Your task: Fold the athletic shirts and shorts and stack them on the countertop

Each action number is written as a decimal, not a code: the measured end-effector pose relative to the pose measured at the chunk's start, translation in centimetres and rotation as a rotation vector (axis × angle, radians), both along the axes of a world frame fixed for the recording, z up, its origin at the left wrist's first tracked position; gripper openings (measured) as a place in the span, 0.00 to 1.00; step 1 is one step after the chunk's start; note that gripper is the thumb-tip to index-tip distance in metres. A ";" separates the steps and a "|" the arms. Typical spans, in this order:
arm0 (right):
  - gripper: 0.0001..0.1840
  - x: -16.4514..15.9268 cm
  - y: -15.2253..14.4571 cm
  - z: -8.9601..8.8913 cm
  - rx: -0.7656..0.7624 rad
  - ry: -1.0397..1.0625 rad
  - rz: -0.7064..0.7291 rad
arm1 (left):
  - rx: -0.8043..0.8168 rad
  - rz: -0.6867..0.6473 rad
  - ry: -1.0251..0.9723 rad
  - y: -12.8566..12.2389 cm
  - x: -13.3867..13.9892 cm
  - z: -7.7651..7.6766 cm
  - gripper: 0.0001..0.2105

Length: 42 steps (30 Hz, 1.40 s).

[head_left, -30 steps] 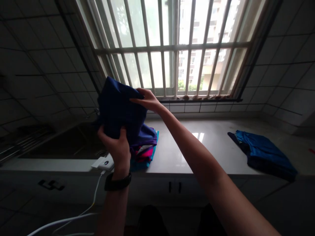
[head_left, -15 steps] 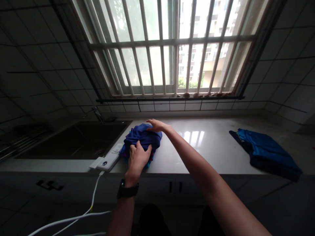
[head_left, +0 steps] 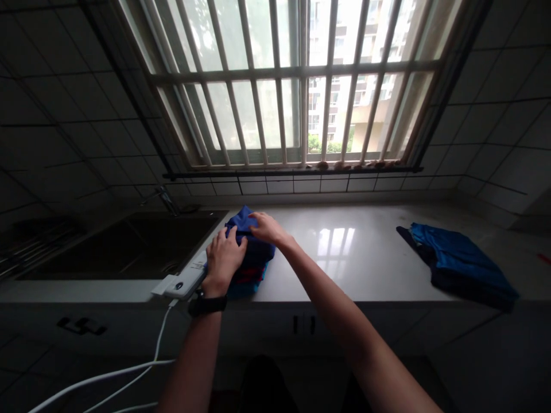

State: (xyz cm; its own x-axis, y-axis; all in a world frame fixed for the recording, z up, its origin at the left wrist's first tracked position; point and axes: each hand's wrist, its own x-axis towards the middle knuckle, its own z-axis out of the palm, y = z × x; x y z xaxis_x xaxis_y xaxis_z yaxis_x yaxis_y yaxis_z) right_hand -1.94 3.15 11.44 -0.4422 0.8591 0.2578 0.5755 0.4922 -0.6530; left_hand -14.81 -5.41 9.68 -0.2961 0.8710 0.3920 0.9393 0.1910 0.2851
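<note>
A dark blue cloth (head_left: 253, 248) lies folded on top of a small stack of clothes near the sink. Red and light blue fabric (head_left: 247, 281) shows beneath it. My left hand (head_left: 226, 252), with a black watch on its wrist, is at the left side of the blue cloth, its bent fingers gripping the upper fold. From the right, my right hand (head_left: 267, 227) pinches the same fold between thumb and fingers. The fingertips of both hands are partly lost in the dark fabric.
Left of the stack, a white power bank (head_left: 187, 282) with a cable (head_left: 161, 335) sits by the sink (head_left: 129, 241) and faucet (head_left: 166, 199). Folded blue clothes (head_left: 460, 264) lie at the right of the white counter (head_left: 331, 281). A barred window (head_left: 297, 71) is behind.
The blue cloth's rounded, bunched top has become a flatter fold with a pointed far corner. My left hand moved left and up; my right hand came down slightly onto the cloth.
</note>
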 end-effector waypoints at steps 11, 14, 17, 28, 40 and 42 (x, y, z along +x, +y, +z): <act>0.25 1.4 1.1 -3.3 -0.165 0.205 -0.319 | 0.230 0.045 -0.343 -0.1 -4.6 -1.3 0.06; 0.26 0.4 1.6 -2.3 -0.093 0.288 -0.220 | 0.314 0.071 -0.331 -1.0 -4.7 -0.2 0.06; 0.25 0.2 1.4 -2.4 -0.157 0.189 -0.206 | 0.272 0.072 -0.213 -1.8 -4.7 0.3 0.09; 0.26 -0.8 -2.1 -1.2 0.229 0.109 -0.138 | 0.141 -0.177 0.031 2.1 -0.9 1.2 0.23; 0.23 4.2 -5.5 -4.3 0.113 -0.006 -0.004 | -0.200 -0.106 -0.061 4.8 -2.3 -3.0 0.25; 0.18 8.8 -7.4 -5.4 0.186 0.052 -0.072 | -0.185 -0.112 -0.082 5.1 -2.5 -3.1 0.25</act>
